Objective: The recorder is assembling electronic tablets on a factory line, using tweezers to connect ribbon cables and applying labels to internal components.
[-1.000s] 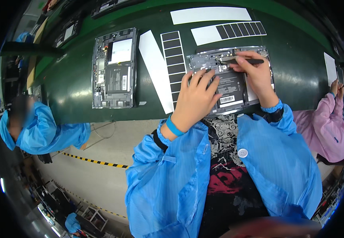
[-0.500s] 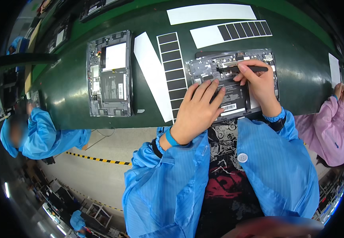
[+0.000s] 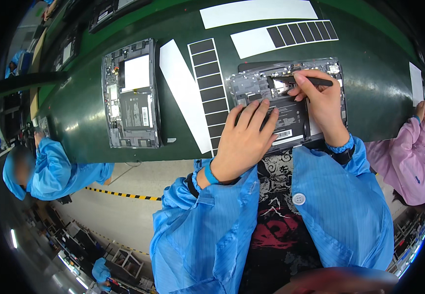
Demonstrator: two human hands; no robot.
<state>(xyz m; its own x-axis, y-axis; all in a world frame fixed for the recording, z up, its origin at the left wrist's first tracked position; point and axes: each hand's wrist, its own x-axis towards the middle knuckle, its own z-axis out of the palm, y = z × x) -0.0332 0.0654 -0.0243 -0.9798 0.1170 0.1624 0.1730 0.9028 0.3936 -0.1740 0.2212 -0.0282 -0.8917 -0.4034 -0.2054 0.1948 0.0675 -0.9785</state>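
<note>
An opened tablet-like device (image 3: pixel 251 83) lies on the green bench in front of me, its circuit board and black battery (image 3: pixel 289 117) exposed. My left hand (image 3: pixel 246 134) rests palm down over its lower left part, fingers spread and holding nothing. Between the thumb and fingers of my right hand (image 3: pixel 318 95) is a pair of black tweezers (image 3: pixel 318 81). Their tips point left, over a bright metal part (image 3: pixel 282 86) on the board; whether they touch it I cannot tell.
A second opened device (image 3: pixel 136 105) lies to the left. Between the two are a white strip (image 3: pixel 184 93) and a sheet of black stickers (image 3: pixel 208 81). Another sticker strip (image 3: pixel 249 45) and a white sheet (image 3: pixel 256 13) lie beyond. Co-workers in blue (image 3: pixel 50 166) and pink (image 3: pixel 401 157) sit at either side.
The tweezers' tips have shifted slightly right and up across the board, and the bright metal part shows more plainly beneath them. My left hand keeps its place on the device. The view has shifted slightly.
</note>
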